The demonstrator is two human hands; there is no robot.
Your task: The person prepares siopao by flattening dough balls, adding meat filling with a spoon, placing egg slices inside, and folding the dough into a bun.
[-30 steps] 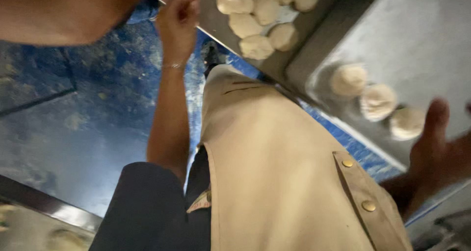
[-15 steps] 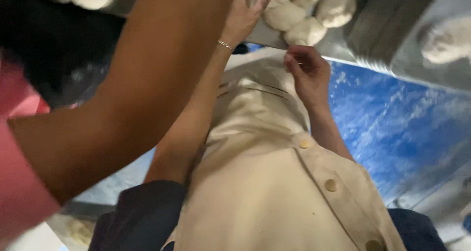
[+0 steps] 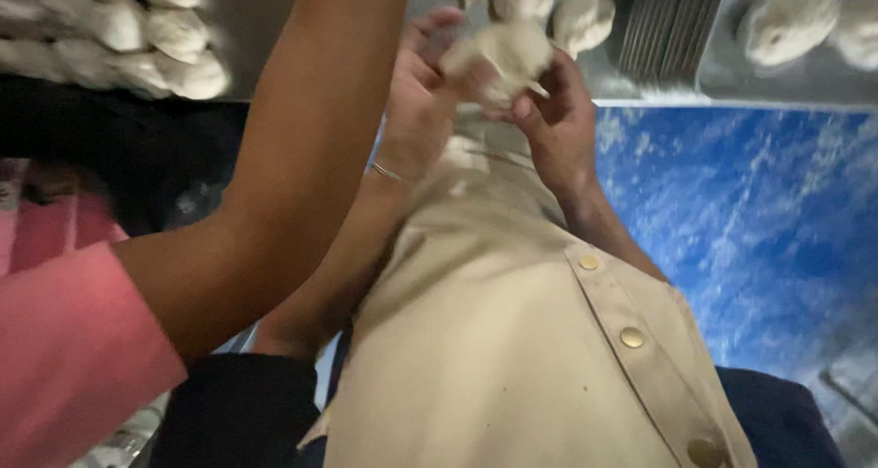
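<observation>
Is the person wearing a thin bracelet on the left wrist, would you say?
Yes, a thin bracelet circles the wrist just below the left hand, which touches the dough ball.

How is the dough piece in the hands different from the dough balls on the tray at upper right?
The dough piece is held off the table between the left hand and right hand; the dough balls rest on a metal tray, untouched. The held piece looks irregular and pinched, while the tray balls are smooth and rounded. Both are the same pale, floury dough.
</observation>
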